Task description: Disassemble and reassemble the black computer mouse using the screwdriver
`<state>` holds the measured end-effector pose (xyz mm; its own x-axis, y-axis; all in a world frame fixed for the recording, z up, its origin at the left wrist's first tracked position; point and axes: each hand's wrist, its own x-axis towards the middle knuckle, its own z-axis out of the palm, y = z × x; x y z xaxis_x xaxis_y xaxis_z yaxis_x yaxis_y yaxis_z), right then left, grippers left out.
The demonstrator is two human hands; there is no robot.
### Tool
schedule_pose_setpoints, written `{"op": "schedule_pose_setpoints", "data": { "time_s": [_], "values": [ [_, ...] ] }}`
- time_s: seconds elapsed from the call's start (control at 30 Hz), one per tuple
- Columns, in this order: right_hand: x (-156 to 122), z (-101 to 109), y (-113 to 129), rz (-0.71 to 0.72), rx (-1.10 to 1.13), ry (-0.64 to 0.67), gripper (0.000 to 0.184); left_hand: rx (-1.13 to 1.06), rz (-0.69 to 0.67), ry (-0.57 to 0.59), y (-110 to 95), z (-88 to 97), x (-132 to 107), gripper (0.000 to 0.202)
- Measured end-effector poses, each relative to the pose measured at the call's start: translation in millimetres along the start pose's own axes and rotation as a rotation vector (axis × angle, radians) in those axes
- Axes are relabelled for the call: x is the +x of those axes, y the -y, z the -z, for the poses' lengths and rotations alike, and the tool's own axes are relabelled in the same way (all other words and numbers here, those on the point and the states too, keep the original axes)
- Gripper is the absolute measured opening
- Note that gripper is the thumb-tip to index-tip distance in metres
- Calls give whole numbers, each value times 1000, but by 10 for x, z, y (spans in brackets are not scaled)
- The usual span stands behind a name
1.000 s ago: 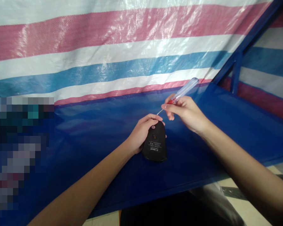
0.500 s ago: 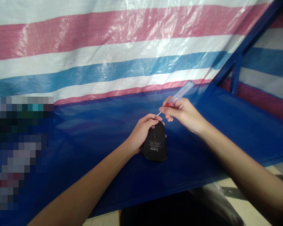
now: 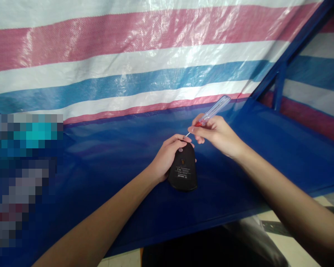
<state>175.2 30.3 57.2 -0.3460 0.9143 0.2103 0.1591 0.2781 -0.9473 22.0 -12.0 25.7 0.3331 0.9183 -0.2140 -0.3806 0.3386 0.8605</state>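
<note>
A backdrop of red, white and blue striped woven plastic sheeting (image 3: 144, 59) is hung behind a glossy blue worktop (image 3: 105, 144). Near the middle of that worktop, a flat black plastic computer mouse (image 3: 184, 171) is held with its underside turned up, so that the printed label, the orange sensor spot and a pale round foot are exposed; whether it is rested on the surface or lifted slightly cannot be told. It is gripped by the left hand (image 3: 167, 156), whose fingers are clamped around the far end, the thumb laid on the underside. A slim screwdriver with a clear plastic handle (image 3: 215, 108), a red collar and a thin metal shaft is pinched in the right hand (image 3: 217, 130), its fingers closed on the collar. Compared with a second ago, the screwdriver has been brought lower and closer to the mouse; over the last half second its position has hardly been altered. The work is therefore judged to be at the mouse's far edge, though contact at the tip is hidden by the left fingertips. Farther right, a blue frame post (image 3: 292, 52) is seen.
</note>
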Motion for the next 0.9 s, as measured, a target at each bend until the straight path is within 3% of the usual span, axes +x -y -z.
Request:
{"op": "schedule_pose_setpoints", "data": {
  "time_s": [0.9],
  "values": [
    [-7,11,0,15,-4,29,21,40,-48,-36,5,4,17,10]
  ]
}}
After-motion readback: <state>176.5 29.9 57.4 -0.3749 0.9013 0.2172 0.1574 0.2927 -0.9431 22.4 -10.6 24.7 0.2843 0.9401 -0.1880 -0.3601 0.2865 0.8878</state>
